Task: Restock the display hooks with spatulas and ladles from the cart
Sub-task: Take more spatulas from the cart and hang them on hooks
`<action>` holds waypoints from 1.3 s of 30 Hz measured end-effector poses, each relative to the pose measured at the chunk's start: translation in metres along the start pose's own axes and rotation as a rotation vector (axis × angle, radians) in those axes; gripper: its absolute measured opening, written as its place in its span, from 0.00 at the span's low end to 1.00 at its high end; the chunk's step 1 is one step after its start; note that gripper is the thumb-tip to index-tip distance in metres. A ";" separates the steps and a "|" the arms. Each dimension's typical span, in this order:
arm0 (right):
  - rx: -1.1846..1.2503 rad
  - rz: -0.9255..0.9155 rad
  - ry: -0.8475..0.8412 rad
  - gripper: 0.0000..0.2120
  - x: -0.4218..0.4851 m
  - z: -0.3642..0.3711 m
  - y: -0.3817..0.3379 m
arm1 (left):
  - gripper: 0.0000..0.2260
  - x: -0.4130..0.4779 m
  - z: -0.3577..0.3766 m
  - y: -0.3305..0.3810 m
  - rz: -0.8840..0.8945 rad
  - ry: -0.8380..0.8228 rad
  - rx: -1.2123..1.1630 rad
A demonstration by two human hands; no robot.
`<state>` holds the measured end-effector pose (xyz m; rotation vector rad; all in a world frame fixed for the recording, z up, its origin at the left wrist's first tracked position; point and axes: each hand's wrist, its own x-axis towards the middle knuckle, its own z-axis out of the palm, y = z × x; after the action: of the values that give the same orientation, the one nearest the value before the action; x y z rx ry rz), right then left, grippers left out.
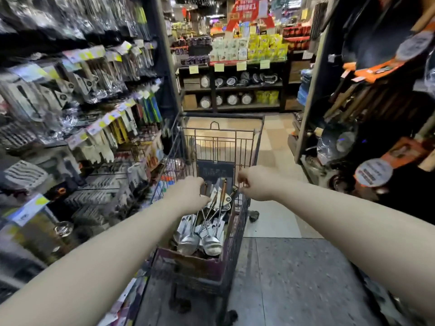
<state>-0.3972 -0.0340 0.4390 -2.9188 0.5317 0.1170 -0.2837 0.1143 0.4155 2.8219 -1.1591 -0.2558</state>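
Observation:
A wire shopping cart (242,222) stands in the aisle ahead of me. Inside it a cardboard box (188,262) holds several steel ladles and spatulas (204,241), bowls toward me, wooden-tipped handles pointing away. My left hand (190,192) reaches into the cart and is closed around the handle ends of the utensils. My right hand (255,183) hovers over the cart's right rim with fingers curled; it seems to pinch one handle tip, but blur hides the contact. Display hooks (98,95) with packaged utensils fill the rack on my left.
The left rack is packed with hanging kitchen tools and price tags (30,208). On the right, a shelf carries pans and woks (374,170). Beyond the cart a cross aisle shows shelves of pots and boxed goods (235,90). Tiled floor (294,278) runs between the racks.

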 end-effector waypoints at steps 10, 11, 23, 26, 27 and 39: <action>0.038 0.019 -0.255 0.11 0.170 0.070 0.027 | 0.19 0.158 0.070 -0.085 -0.180 -0.232 -0.178; 0.032 0.014 -0.286 0.11 0.182 0.081 0.031 | 0.18 0.167 0.080 -0.089 -0.209 -0.266 -0.202; 0.160 0.023 -0.621 0.16 0.332 0.238 0.072 | 0.17 0.255 0.207 -0.121 -0.438 -0.403 -0.356; 0.187 0.071 -0.688 0.14 0.354 0.278 0.078 | 0.19 0.280 0.238 -0.121 -0.483 -0.454 -0.385; 0.193 0.092 -0.703 0.13 0.359 0.290 0.080 | 0.20 0.288 0.249 -0.121 -0.499 -0.469 -0.413; 0.384 0.485 -0.704 0.16 0.398 0.391 0.085 | 0.29 0.337 0.350 -0.118 -0.718 -0.512 -0.723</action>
<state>-0.0738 -0.1776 -0.0011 -2.1215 0.9680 0.9365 -0.0310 -0.0428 0.0140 2.3943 0.0375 -1.2021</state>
